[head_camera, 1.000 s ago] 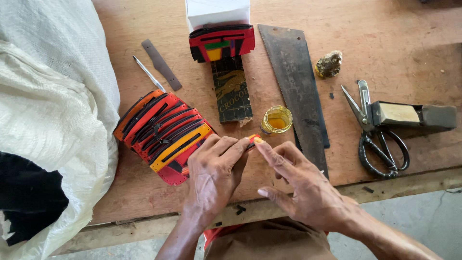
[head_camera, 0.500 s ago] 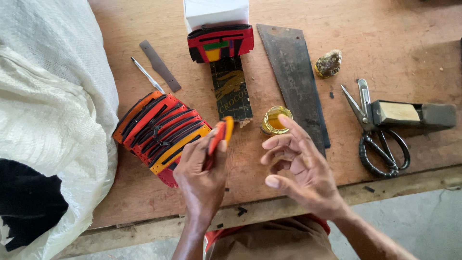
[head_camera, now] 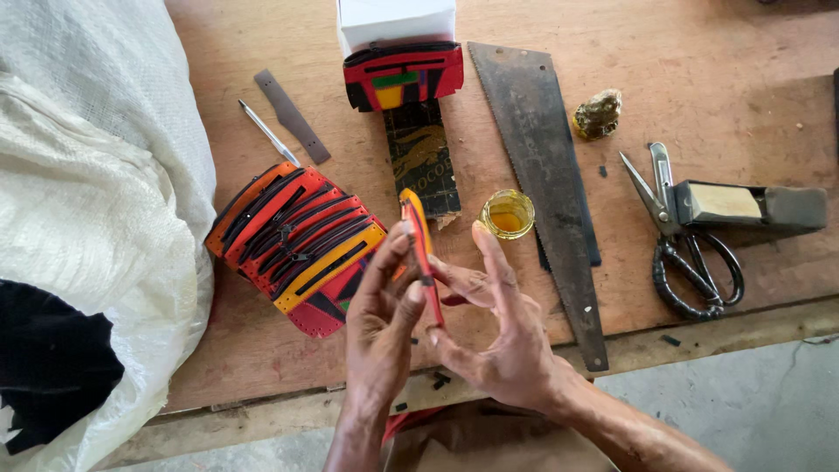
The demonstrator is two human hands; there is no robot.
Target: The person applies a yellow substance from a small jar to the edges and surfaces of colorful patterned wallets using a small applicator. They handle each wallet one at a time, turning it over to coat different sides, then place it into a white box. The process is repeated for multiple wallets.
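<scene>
Above the near edge of the wooden workbench (head_camera: 717, 44): a flat red-and-orange leather piece (head_camera: 421, 253), held upright on edge. Left hand (head_camera: 380, 328) clamped on its left face, fingers curled against the leather. Right hand (head_camera: 494, 328) touching its right face, fingers (head_camera: 489, 258) spread and raised, grip loose at best. Just left of the hands, a fanned stack of red and orange wallets (head_camera: 293, 245). Just beyond the fingertips, a small glass jar of yellow liquid (head_camera: 507, 214). Right of the jar, a rusty saw blade (head_camera: 546, 157) lying flat. Further right, black-handled scissors (head_camera: 686, 249) beside a dark block (head_camera: 752, 205). At far left, a white woven sack (head_camera: 96, 183).
</scene>
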